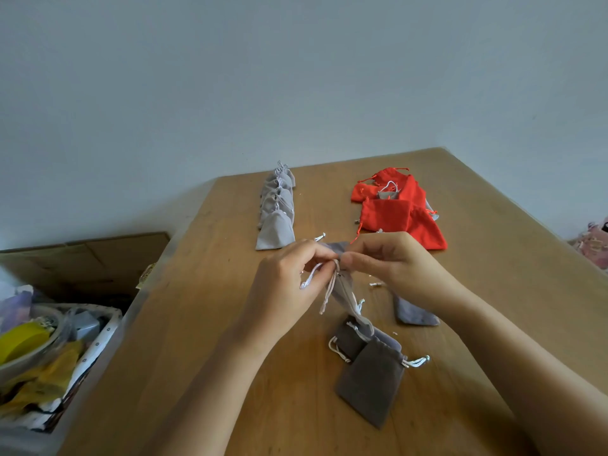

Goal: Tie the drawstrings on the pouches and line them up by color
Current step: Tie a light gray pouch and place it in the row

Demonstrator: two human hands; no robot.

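- We see the left hand point(289, 284) and right hand point(388, 261) raised above the table point(204, 324), fingertips meeting at the neck of a grey pouch point(345, 291); the pouch body hangs down below the hands.
- Left hand: thumb and forefinger pressed on the white drawstring point(311, 278), a loop curling out under the palm, loose ends dangling. Right hand: fingers curled, pinching the gathered neck; what lies under the fingertips is hidden from us.
- Pose: both forearms come in from the near edge, wrists roughly level, palms turned toward each other.
- Risk, our judgement: the cord is thin and looks slick; if the right pinch loosens, the neck may reopen and the knot sit slack.
- Risk: the hanging pouch sits just over the untied dark pouches point(368, 380) near the wrists; dangling ends could snag their cords.
- Beyond the left hand, the tied grey row point(276, 209); beyond the right, the red heap point(398, 209), unsorted, with a grey piece mixed in.
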